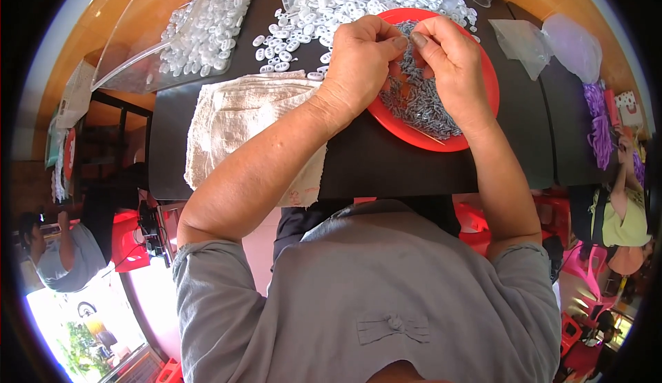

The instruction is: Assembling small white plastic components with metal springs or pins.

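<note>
The left hand (367, 53) and right hand (452, 62) curl over grey pieces (422, 110) on a red plate (489, 83). I cannot tell whether they grip anything.

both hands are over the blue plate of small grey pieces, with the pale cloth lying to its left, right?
The plate is red, not blue, as the head view shows. The left hand and right hand are over its small grey pieces, and the pale cloth lies to its left.
</note>
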Motion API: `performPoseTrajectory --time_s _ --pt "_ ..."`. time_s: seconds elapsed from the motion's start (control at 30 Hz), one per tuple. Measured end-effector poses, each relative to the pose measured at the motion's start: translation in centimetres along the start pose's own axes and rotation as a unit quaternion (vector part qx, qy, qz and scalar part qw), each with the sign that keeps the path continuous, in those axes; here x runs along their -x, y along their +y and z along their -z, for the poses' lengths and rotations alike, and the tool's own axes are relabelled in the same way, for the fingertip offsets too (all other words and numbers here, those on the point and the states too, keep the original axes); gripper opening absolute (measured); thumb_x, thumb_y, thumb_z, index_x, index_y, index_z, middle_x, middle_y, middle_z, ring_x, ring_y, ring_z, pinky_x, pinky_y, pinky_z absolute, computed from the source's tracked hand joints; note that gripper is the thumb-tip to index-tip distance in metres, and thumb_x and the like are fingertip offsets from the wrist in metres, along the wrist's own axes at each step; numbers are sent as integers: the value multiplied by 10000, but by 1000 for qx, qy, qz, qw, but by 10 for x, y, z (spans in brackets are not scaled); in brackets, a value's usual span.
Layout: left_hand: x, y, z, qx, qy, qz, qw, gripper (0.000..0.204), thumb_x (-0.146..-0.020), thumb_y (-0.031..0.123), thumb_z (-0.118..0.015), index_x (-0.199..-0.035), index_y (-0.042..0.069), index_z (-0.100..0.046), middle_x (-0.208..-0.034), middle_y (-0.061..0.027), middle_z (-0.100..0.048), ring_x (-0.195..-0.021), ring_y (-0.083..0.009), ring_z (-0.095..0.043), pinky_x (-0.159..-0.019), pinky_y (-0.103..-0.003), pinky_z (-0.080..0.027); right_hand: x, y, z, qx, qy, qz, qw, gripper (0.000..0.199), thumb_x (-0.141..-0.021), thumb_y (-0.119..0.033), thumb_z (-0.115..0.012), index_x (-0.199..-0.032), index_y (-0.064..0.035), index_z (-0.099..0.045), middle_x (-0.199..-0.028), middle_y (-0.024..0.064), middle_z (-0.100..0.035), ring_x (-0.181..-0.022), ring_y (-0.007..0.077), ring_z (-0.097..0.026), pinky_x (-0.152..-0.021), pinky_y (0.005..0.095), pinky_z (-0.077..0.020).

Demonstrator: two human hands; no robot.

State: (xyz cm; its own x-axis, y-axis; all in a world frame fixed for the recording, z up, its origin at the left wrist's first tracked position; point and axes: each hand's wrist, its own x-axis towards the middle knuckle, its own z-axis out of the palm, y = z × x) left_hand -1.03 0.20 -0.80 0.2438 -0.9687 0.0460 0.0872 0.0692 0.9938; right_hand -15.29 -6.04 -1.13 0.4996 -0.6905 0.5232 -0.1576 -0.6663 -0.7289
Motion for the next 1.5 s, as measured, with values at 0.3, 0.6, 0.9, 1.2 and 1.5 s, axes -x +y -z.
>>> performPoseTrajectory --time_s 0.3,0.6,0.9,1.2,1.5 --pt "3 -4 -4 4 26 -3 1000 80 -896 48 -608 -867 -27 -614 -689 -43 -595 -544 -96 -545 -411 -225 -410 5 -12 -6 -130 -6 -167 977 96 -954 -112 -542 -926 -42 -603 -762 -20 -588 -676 46 -557 -536 195 -418" --pt "-1 -4 -5 -50 39 -57 996 81 -890 36 -599 -841 -26 -617 -663 -39 -579 -508 -89 -517 -422 -224 -420 4 -10 -8 -120 2 -140 983 96 -952 -110 -550 -916 -46 -612 -751 -34 -590 -672 35 -554 -538 184 -403" --pt "4 9 -3 83 7 15 996 105 -886 54 -620 -891 -50 -613 -725 -86 -620 -587 -142 -587 -464 -264 -459 -2 -13 6 -146 -8 -151 978 114 -944 -110 -556 -955 -23 -629 -762 -5 -611 -684 61 -567 -561 200 -425" --pt "-3 6 2 178 -23 55 982 92 -863 14 -619 -888 -72 -599 -727 -104 -610 -547 -158 -592 -415 -276 -475 -2 -12 9 -28 -1 -45 999 96 -937 -84 -560 -956 -13 -623 -794 8 -621 -695 64 -565 -575 217 -456" --pt "0 9 3 94 -12 59 994 89 -873 14 -602 -848 -71 -602 -688 -106 -597 -530 -158 -579 -408 -278 -467 -3 -5 7 113 6 157 981 58 -900 10 -568 -951 -8 -588 -792 59 -612 -687 131 -580 -605 268 -475"
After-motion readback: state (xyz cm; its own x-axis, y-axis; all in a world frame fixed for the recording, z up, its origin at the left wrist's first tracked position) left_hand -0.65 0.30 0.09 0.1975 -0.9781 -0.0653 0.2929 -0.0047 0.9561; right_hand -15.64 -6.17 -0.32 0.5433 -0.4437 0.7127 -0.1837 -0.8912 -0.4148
